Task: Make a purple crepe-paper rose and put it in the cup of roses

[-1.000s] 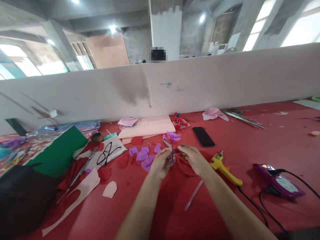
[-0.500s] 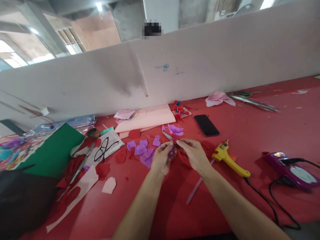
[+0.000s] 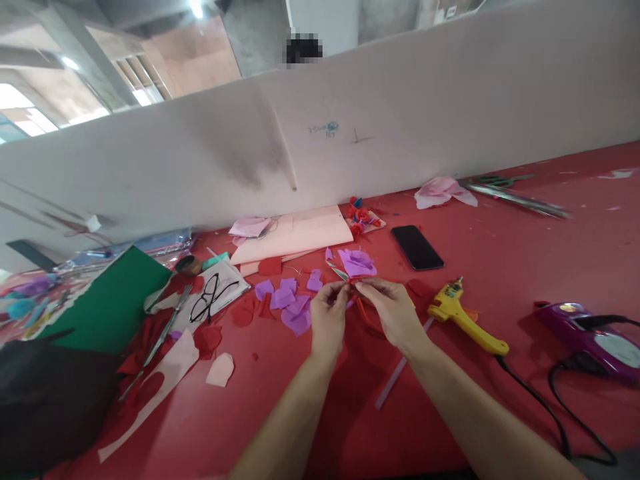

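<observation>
At the middle of the red table, my left hand [image 3: 329, 317] and my right hand [image 3: 389, 308] meet with thumbs and fingertips pinched. Between them shows a small red piece [image 3: 353, 283], its shape mostly hidden by my fingers. Scissors lie under the hands, with the blades [image 3: 341, 273] pointing away and a red handle partly covered by my right hand. Just beyond the fingertips sits a purple petalled flower [image 3: 358, 262]. To the left of my left hand are loose purple petals [image 3: 296, 313] and red cut pieces [image 3: 243, 312].
A black phone [image 3: 417, 247] and a yellow glue gun [image 3: 469, 320] lie right, a purple power strip [image 3: 590, 340] farther out. Left are eyeglasses [image 3: 213, 298], a green sheet [image 3: 107, 303] and tweezers [image 3: 167, 327]. Small red flowers [image 3: 361, 217] sit near the white partition [image 3: 400, 127].
My hands stay pinched together, with the left fingers shifted slightly. The purple flower beyond them shows more fully. The whole view has tilted a little.
</observation>
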`<state>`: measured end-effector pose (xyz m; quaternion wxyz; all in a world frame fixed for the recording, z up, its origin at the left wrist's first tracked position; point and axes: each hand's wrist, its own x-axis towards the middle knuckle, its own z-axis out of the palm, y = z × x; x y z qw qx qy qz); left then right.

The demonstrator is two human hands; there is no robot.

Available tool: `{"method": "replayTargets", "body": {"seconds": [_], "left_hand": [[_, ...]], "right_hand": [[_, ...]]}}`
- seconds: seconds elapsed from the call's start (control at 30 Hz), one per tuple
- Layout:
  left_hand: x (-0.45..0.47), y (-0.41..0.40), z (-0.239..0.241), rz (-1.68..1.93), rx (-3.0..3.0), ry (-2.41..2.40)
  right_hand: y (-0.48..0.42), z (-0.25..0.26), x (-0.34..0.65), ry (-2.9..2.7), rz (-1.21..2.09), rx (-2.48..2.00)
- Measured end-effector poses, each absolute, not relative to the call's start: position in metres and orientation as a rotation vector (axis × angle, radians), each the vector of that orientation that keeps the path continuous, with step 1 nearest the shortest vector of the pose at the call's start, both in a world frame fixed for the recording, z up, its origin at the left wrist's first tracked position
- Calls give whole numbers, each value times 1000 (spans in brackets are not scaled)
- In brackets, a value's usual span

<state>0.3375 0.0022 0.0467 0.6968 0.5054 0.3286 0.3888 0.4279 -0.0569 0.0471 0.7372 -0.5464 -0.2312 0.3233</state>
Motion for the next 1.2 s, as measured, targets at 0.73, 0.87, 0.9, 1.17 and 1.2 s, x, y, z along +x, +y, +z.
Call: {"method": "replayTargets", "body": {"seconds": [0.73, 0.87, 0.9, 1.17, 1.2], "left_hand": [[332, -6, 50, 1086, 1686, 864], [333, -5, 47, 1137, 1702, 851], [333, -5, 46, 1143, 1704, 850], [334, -5, 48, 1174, 1672, 845], [334, -5, 48, 1174, 1672, 842]], "right_hand": [[-60, 58, 424, -540, 613, -1229], [-60, 55, 424, -527, 683, -1194], [-60, 55, 424, -515, 699, -1190], [-60, 53, 424, -483, 656, -1194], [-60, 53, 424, -486, 657, -1183]]}}
